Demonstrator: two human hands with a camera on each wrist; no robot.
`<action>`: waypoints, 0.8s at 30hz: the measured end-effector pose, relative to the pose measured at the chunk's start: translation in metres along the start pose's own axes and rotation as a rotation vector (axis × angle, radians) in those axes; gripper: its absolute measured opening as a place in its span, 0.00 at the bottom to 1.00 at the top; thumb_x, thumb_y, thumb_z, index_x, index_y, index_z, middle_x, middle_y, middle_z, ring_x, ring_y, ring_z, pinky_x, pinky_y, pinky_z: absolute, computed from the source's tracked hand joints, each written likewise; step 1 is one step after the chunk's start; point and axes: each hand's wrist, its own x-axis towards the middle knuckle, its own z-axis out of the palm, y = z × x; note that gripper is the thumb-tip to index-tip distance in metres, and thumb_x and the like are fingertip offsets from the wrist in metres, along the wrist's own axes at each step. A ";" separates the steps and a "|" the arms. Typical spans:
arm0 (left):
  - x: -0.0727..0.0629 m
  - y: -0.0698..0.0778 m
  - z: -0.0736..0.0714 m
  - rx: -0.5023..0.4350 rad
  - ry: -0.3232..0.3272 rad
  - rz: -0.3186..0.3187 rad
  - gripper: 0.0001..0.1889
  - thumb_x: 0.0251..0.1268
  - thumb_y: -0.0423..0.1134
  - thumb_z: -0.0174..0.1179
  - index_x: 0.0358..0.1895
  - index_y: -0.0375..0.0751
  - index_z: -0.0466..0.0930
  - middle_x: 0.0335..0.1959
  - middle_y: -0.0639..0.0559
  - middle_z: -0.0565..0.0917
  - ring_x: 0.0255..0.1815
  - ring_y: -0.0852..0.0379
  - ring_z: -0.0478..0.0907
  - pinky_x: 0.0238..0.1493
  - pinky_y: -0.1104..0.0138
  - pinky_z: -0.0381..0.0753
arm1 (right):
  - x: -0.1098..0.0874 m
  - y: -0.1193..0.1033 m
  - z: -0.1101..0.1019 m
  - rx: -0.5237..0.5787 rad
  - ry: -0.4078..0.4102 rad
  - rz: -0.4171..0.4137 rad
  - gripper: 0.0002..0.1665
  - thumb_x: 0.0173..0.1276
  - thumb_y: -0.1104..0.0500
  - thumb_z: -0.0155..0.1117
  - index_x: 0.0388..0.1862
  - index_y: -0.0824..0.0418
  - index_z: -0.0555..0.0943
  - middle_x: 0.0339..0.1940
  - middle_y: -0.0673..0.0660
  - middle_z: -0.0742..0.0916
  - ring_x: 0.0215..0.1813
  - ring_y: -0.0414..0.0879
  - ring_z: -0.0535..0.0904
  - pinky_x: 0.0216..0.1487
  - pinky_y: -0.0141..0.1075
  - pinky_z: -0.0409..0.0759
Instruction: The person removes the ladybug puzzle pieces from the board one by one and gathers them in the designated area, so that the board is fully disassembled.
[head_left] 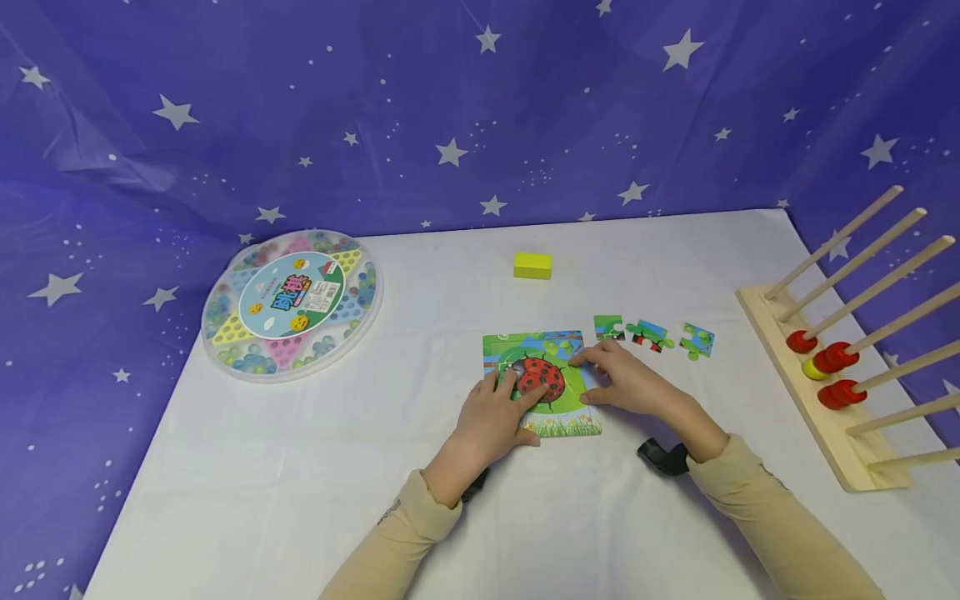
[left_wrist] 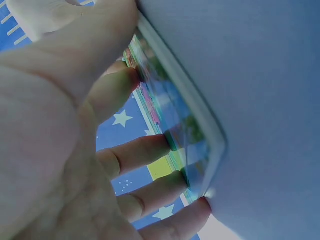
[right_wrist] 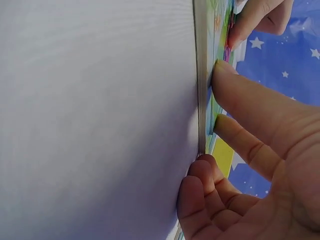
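Purple star-printed cloth [head_left: 405,100] backs a white table [head_left: 300,467]. On it lies the ladybug puzzle [head_left: 543,373], partly covered by the left hand's [head_left: 487,423] spread fingers. The right hand [head_left: 630,379] touches its right side, thumb and forefinger apart. Several tips of the peg rack [head_left: 825,425] are cut off.

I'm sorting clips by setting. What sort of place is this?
Probably an indoor play corner, perhaps a staged one: a starry curtain hangs behind a table with a ladybug puzzle and a round board game.
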 end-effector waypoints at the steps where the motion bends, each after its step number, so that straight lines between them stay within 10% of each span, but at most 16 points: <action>1: 0.000 0.000 0.000 -0.001 0.001 -0.001 0.38 0.47 0.69 0.51 0.66 0.64 0.62 0.58 0.43 0.65 0.58 0.43 0.64 0.51 0.59 0.70 | 0.000 0.000 0.000 0.000 0.001 0.001 0.28 0.52 0.59 0.71 0.53 0.63 0.75 0.46 0.62 0.72 0.43 0.51 0.70 0.41 0.42 0.70; 24: 0.002 0.002 -0.002 -0.031 0.004 -0.014 0.39 0.44 0.68 0.56 0.65 0.63 0.64 0.56 0.44 0.66 0.54 0.44 0.65 0.47 0.58 0.71 | 0.001 -0.007 0.003 0.031 0.011 -0.014 0.28 0.51 0.64 0.70 0.52 0.64 0.73 0.39 0.56 0.74 0.35 0.46 0.68 0.35 0.38 0.68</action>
